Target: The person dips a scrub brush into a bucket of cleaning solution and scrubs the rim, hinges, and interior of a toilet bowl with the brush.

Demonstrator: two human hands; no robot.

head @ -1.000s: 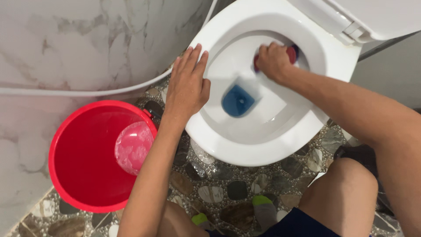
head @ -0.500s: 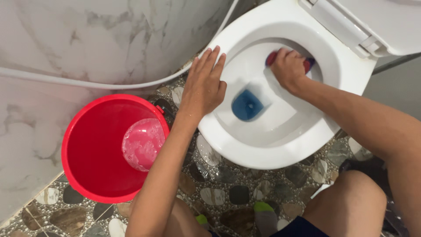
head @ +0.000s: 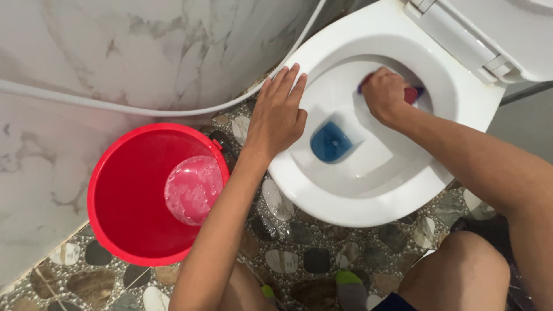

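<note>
Red-blue scrubber (head: 411, 93) mostly hidden under right hand (head: 385, 94).

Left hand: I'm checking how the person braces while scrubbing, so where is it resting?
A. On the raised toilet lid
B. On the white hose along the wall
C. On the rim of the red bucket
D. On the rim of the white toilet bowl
D. The left hand lies flat, fingers spread, on the toilet bowl's rim, while the right hand presses a red and blue scrubber inside the bowl.
</note>
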